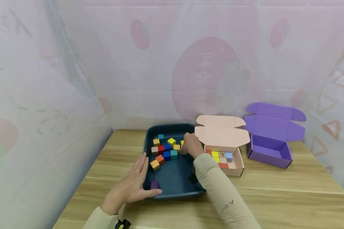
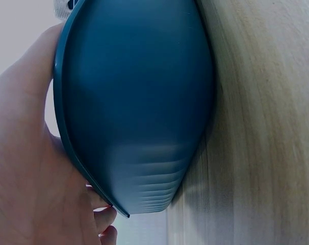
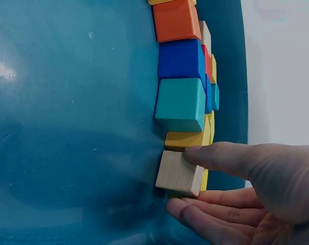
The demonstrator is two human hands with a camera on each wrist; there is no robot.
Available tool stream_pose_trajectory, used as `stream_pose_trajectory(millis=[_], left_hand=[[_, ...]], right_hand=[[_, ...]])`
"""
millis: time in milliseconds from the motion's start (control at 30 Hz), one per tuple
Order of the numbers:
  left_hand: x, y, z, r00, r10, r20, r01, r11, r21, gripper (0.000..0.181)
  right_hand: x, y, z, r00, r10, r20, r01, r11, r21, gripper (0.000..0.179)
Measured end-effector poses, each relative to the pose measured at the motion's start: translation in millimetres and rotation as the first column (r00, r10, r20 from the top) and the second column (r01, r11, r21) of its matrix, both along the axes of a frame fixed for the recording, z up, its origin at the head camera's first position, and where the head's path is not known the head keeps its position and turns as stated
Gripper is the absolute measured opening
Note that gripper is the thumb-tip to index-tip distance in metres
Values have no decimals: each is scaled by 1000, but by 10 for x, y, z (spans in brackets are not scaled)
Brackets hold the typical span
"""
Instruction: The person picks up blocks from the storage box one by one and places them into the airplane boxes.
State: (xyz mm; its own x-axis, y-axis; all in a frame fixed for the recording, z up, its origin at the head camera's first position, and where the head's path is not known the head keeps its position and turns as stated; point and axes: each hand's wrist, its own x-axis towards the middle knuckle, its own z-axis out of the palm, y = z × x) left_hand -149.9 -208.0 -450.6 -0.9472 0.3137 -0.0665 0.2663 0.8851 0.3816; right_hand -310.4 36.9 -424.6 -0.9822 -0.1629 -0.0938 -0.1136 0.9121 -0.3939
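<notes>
Two cream sleeves (image 1: 226, 194) lie over the wooden table (image 1: 275, 190). Below the left one, the left hand (image 1: 130, 187) holds its fingers straight and grips nothing; it rests against the left rim of one dark teal tray (image 1: 176, 178), thumb across the near rim. One purple cube (image 1: 154, 185) sits just behind that thumb. A wide stretch of tray floor separates it from thirteen more visible cubes: three orange-yellow (image 1: 154, 165), two yellow (image 1: 171, 142), two blue (image 1: 166, 155), two plain wooden, and one each of orange, teal, red and light blue. Toward the tray's right side, the right hand (image 1: 192, 144) pinches one plain wooden cube (image 3: 177, 171) between thumb and fingers; whether it is lifted, I cannot tell. Just beside the tray's right rim, one pink box (image 1: 235, 173) holds at least seven blocks (image 1: 223, 165). Past a narrow gap stands one purple box (image 1: 269, 160), lid raised.
</notes>
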Motion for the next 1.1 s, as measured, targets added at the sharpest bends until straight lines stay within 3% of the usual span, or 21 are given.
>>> stream_pose_trajectory(millis=[400,867,1100], left_hand=[[-1,-7,20,1000,-2,-4,2,1000,10,131],[-9,-27,21,1000,-10,-13,10,1000,1,131],[-12,-51,17,1000,-10,-17,10,1000,-6,131]], right_hand=[[62,102,139,999,29,-18,-30,999,-25,21],[295,440,553,999,37,-26,-38,999,-12,26],[421,703,710,999,37,-4,-37,998,-41,49]])
